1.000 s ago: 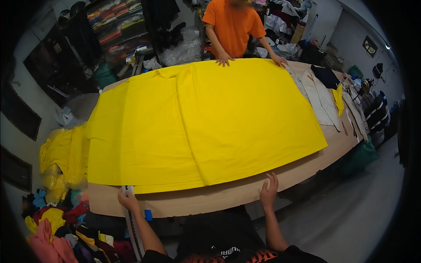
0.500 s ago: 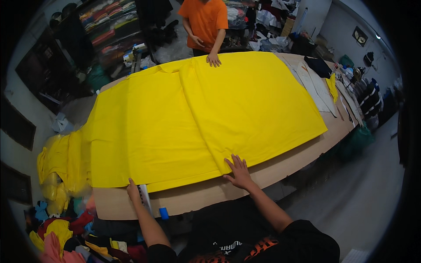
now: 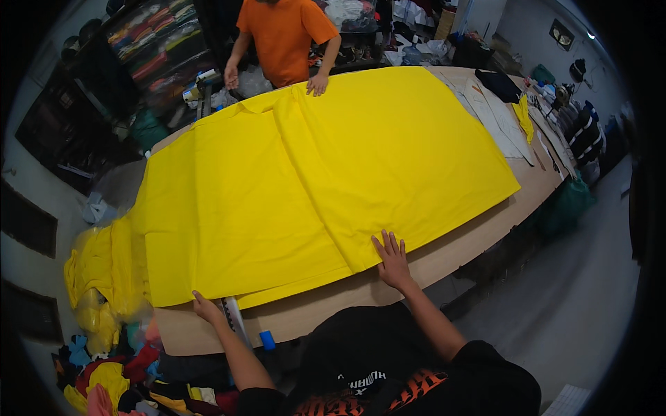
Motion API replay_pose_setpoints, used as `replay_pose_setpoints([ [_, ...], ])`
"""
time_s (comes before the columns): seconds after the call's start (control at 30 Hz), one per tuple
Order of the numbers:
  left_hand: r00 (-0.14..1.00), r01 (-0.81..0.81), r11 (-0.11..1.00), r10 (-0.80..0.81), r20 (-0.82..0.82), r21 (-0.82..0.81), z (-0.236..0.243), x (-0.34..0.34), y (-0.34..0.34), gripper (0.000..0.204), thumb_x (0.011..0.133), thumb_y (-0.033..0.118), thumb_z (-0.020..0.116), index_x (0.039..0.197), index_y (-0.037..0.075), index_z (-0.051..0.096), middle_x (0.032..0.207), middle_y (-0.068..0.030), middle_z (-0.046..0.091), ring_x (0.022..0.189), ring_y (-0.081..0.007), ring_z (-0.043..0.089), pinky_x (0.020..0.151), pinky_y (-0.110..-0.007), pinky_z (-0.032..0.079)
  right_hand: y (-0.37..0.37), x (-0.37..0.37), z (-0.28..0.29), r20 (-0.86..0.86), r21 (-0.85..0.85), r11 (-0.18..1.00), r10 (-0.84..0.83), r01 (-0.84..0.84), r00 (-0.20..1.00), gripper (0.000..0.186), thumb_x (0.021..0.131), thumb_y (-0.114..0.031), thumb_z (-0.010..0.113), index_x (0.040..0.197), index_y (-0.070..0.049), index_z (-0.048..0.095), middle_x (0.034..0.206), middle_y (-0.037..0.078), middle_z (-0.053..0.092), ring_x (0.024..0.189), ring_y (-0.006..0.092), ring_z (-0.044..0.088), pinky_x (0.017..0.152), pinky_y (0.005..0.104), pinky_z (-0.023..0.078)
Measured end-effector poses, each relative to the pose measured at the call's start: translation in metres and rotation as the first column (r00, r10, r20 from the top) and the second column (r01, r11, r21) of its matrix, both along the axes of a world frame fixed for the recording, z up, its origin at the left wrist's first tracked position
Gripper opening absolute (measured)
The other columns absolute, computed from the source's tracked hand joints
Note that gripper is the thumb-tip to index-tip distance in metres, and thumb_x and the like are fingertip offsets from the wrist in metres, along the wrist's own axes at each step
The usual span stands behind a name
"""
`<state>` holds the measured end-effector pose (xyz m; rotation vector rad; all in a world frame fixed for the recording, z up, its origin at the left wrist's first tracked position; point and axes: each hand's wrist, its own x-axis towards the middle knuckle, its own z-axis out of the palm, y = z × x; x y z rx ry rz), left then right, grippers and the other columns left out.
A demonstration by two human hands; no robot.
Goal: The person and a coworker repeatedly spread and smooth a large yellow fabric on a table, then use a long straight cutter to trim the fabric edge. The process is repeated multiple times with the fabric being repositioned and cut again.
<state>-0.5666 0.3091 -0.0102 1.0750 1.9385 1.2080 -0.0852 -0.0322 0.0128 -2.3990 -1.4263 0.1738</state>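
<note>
A broad sheet of bright yellow fabric (image 3: 409, 152) lies over the table (image 3: 277, 326), with a raised fold running across its middle from the far edge to the near one. My left hand (image 3: 207, 308) pinches the fabric's near edge at the left, beside a pale metal strip (image 3: 234, 319) that sticks out from underneath. Flat on the near edge, to the right of the fold, rests my right hand (image 3: 394, 263), fingers spread. Across the table, a co-worker in an orange shirt (image 3: 286, 41) has one hand (image 3: 318, 84) on the far edge.
More yellow fabric (image 3: 104, 260) is bunched beyond the table's left end. Mixed coloured cloth (image 3: 111, 378) is heaped at the lower left. A blue cylinder (image 3: 267, 340) sits at the near table edge. White pattern sheets (image 3: 499, 121) and dark cloth (image 3: 498, 87) lie at the right.
My right hand has shifted slightly right along the near edge, and my left hand has moved a little left. The co-worker has moved left. The fold remains.
</note>
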Motion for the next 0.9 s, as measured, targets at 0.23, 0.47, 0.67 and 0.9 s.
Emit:
replay_pose_setpoints([
  [0.23, 0.962, -0.26, 0.959, 0.267, -0.05, 0.114, 0.005, -0.045, 0.026, 0.071, 0.112, 0.053, 0.048, 0.12, -0.015, 0.069, 0.115, -0.03, 0.073, 0.101, -0.043, 0.068, 0.092, -0.048, 0.054, -0.007, 0.007, -0.003, 0.002, -0.074, 0.997, 0.009, -0.009, 1.0, 0.081, 0.095, -0.013, 0.057, 0.17, -0.026, 0.028, 0.178, 0.015, 0.018, 0.165, 0.0354, 0.013, 0.131, 0.0615, 0.008],
  [0.47, 0.88, -0.471, 0.874, 0.475, 0.012, -0.118, 0.017, -0.111, 0.056, 0.077, 0.11, 0.059, 0.045, 0.134, -0.011, 0.064, 0.131, -0.0279, 0.07, 0.109, -0.0436, 0.07, 0.099, -0.045, 0.056, -0.006, 0.007, -0.006, -0.04, -0.046, 0.999, -0.011, 0.009, 0.999, 0.086, 0.093, -0.01, 0.054, 0.171, -0.028, 0.025, 0.18, 0.012, 0.011, 0.166, 0.0345, 0.007, 0.131, 0.0618, 0.005],
  [0.67, 0.816, 0.318, 0.879, -0.063, 0.575, -0.354, -0.025, -0.07, -0.001, 0.073, 0.111, 0.057, 0.047, 0.141, -0.009, 0.059, 0.135, -0.0222, 0.069, 0.11, -0.0367, 0.071, 0.093, -0.041, 0.058, -0.004, 0.006, -0.008, -0.009, -0.102, 0.995, -0.024, 0.023, 1.0, 0.084, 0.094, -0.014, 0.054, 0.171, -0.028, 0.025, 0.179, 0.012, 0.015, 0.165, 0.0349, 0.011, 0.131, 0.0627, 0.005],
  [0.9, 0.927, 0.072, 0.988, -0.015, 0.375, -0.139, -0.027, -0.043, -0.024, 0.058, 0.111, 0.049, 0.056, 0.128, -0.006, 0.061, 0.128, -0.0154, 0.068, 0.113, -0.0267, 0.065, 0.094, -0.041, 0.054, -0.001, 0.006, -0.008, -0.013, -0.078, 0.997, -0.012, 0.01, 1.0, 0.083, 0.095, -0.014, 0.055, 0.171, -0.028, 0.026, 0.179, 0.014, 0.014, 0.165, 0.0357, 0.01, 0.13, 0.0624, 0.004],
])
